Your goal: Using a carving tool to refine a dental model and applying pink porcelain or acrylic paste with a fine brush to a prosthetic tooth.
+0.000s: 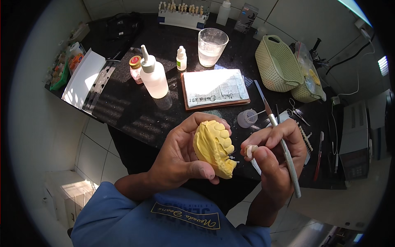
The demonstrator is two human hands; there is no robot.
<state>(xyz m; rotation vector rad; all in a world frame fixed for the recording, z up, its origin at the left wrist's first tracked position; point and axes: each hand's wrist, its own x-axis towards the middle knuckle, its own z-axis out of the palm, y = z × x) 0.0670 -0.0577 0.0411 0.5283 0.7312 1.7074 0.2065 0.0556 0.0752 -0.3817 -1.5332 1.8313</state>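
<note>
Around yellow cast [214,146], curled left hand [175,154]

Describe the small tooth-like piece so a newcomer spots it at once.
At the black worktop, find the right hand, beside the left hand holding a yellow dental cast. On the side facing the cast, the right hand pinches the tooth-like piece. It's tiny and whitish, unlike the long silver-handled tool in the same hand.

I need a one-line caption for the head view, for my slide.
Left hand holds a yellow dental model; right hand holds a small pale piece and a slim tool.
</note>
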